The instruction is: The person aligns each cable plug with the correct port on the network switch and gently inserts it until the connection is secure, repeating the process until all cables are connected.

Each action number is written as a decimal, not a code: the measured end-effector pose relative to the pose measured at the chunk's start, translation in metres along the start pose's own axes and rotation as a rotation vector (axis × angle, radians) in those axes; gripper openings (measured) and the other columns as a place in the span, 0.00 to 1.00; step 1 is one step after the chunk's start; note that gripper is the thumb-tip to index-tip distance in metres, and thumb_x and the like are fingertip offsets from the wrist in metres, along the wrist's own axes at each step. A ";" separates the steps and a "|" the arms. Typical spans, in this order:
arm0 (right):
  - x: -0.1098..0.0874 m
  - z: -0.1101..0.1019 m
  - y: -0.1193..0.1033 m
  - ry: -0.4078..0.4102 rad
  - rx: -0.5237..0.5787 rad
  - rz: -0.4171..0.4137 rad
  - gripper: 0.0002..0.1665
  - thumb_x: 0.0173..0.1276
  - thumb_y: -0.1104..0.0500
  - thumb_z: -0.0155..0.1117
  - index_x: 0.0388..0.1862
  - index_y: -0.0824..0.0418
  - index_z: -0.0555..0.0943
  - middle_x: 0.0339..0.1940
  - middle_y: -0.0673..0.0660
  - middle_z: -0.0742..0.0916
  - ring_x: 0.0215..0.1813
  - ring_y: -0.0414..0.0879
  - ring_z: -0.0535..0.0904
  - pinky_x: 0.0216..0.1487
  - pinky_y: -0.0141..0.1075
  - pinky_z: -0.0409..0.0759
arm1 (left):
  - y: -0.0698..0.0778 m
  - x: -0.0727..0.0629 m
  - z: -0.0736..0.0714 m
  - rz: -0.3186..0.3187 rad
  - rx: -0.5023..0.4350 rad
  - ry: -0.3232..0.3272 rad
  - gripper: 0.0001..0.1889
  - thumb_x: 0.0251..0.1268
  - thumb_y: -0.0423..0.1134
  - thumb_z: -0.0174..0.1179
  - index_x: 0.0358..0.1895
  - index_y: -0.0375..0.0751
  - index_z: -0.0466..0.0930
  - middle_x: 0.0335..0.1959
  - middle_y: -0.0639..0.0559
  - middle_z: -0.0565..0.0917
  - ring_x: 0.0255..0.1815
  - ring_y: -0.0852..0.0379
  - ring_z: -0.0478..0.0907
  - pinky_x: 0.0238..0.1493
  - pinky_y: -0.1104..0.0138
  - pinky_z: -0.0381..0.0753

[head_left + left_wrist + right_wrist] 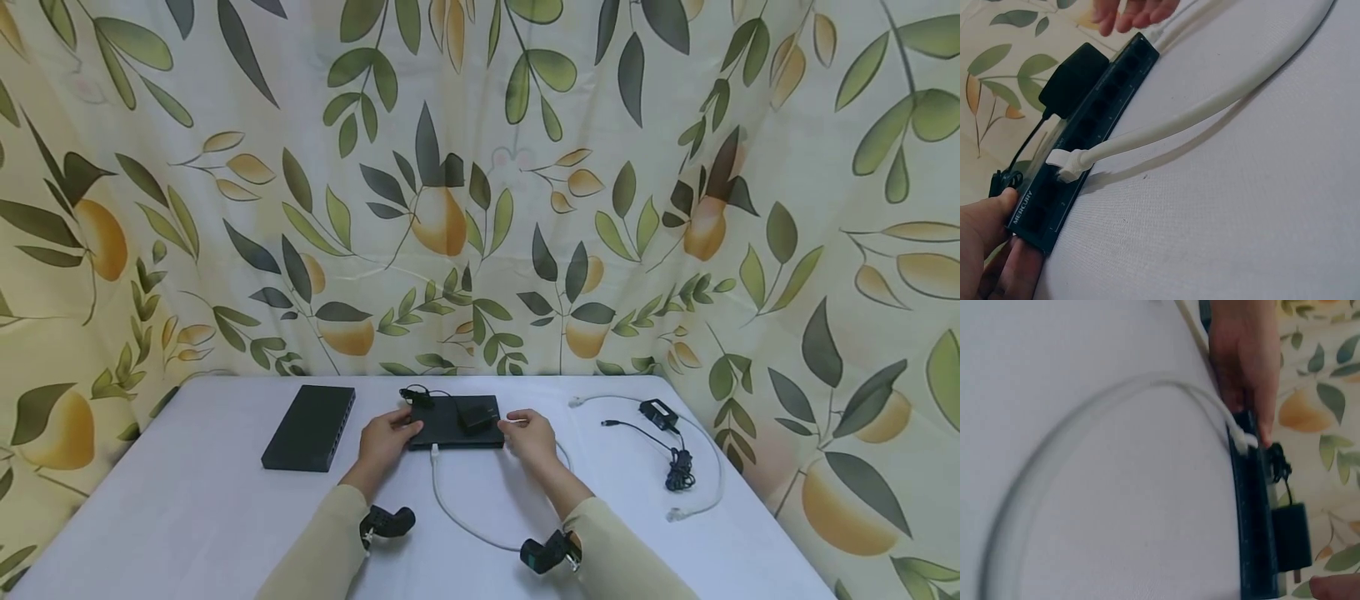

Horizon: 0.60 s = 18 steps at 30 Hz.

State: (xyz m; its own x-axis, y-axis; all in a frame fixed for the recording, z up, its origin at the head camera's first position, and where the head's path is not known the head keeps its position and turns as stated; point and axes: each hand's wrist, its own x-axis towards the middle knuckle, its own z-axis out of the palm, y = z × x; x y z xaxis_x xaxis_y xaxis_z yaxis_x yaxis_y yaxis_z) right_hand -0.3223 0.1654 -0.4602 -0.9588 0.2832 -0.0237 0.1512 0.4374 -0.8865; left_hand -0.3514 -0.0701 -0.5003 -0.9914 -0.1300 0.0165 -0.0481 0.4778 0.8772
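Sleeves (pixel 311 542) nearest us; left hand (pixel 382 443) grips left end of black switch (pixel 441 428) on table (pixel 187 517), right hand (pixel 534 442) by its right end. Left wrist: white cable (pixel 1179 124) plugged into switch front. Right wrist: adapter (pixel 1292 537) atop switch; right hand's grip, we can't tell.

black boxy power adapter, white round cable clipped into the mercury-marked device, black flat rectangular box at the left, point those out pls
black boxy power adapter (pixel 1075 80): left wrist view, middle of its body
white round cable (pixel 1210 109): left wrist view, partway along its length
black flat rectangular box (pixel 305 427): head view, top face
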 end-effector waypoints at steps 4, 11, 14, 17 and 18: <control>0.010 0.002 0.006 -0.011 0.059 0.040 0.19 0.63 0.63 0.68 0.51 0.72 0.81 0.40 0.64 0.87 0.28 0.42 0.82 0.31 0.30 0.82 | 0.001 -0.001 -0.001 -0.009 -0.023 -0.005 0.24 0.63 0.42 0.67 0.62 0.40 0.79 0.57 0.41 0.83 0.55 0.45 0.81 0.45 0.63 0.84; 0.016 0.009 0.010 -0.088 0.087 0.028 0.18 0.63 0.66 0.69 0.52 0.71 0.82 0.43 0.64 0.87 0.36 0.42 0.82 0.38 0.33 0.85 | 0.001 -0.001 -0.003 -0.006 -0.030 -0.013 0.24 0.64 0.42 0.66 0.62 0.39 0.78 0.57 0.41 0.83 0.54 0.46 0.81 0.44 0.64 0.85; 0.017 0.010 0.012 -0.091 0.071 0.021 0.18 0.63 0.66 0.69 0.52 0.70 0.83 0.42 0.63 0.87 0.37 0.43 0.82 0.38 0.34 0.85 | 0.001 0.000 -0.004 0.005 -0.008 -0.011 0.24 0.64 0.43 0.66 0.62 0.39 0.79 0.57 0.41 0.83 0.59 0.44 0.78 0.52 0.58 0.82; 0.016 0.010 0.014 -0.087 0.076 0.035 0.17 0.63 0.66 0.69 0.51 0.69 0.83 0.41 0.61 0.87 0.36 0.42 0.82 0.39 0.34 0.85 | 0.000 0.002 -0.004 0.001 0.001 -0.019 0.24 0.63 0.43 0.67 0.62 0.40 0.79 0.56 0.42 0.84 0.62 0.43 0.76 0.57 0.54 0.79; 0.015 0.010 0.015 -0.088 0.079 0.038 0.17 0.63 0.66 0.69 0.51 0.69 0.84 0.41 0.61 0.87 0.36 0.42 0.82 0.39 0.34 0.85 | 0.000 0.002 -0.004 -0.001 0.003 -0.020 0.24 0.63 0.43 0.67 0.62 0.40 0.79 0.56 0.42 0.84 0.61 0.43 0.76 0.57 0.55 0.79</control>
State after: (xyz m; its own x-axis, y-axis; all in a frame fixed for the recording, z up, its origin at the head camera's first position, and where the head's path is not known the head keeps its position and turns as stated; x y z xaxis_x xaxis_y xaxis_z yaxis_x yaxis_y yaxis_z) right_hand -0.3373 0.1678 -0.4781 -0.9707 0.2206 -0.0953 0.1715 0.3579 -0.9179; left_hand -0.3528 -0.0737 -0.4983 -0.9936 -0.1130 0.0060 -0.0493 0.4801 0.8758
